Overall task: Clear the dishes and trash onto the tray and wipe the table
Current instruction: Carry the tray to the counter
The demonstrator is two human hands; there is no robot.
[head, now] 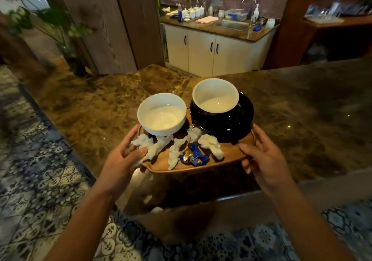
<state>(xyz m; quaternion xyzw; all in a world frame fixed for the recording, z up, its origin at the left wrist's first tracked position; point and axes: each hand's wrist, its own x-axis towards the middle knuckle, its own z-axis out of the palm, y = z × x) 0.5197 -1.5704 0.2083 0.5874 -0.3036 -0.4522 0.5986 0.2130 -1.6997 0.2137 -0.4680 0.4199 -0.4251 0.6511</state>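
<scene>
No readable text is showing anywhere. The crumpled blue and gold wrapper (193, 156) lying on the near part of the wooden tray (231, 156) is bearing print too creased to read, and the bottles (255, 12) standing by the far sink are showing labels too blurred to make out.

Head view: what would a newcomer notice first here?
A wooden tray held over the marble counter, left hand and right hand gripping its ends. On it, a white bowl sits left and a black cup on a saucer right, with crumpled tissues and a blue wrapper in front.
</scene>
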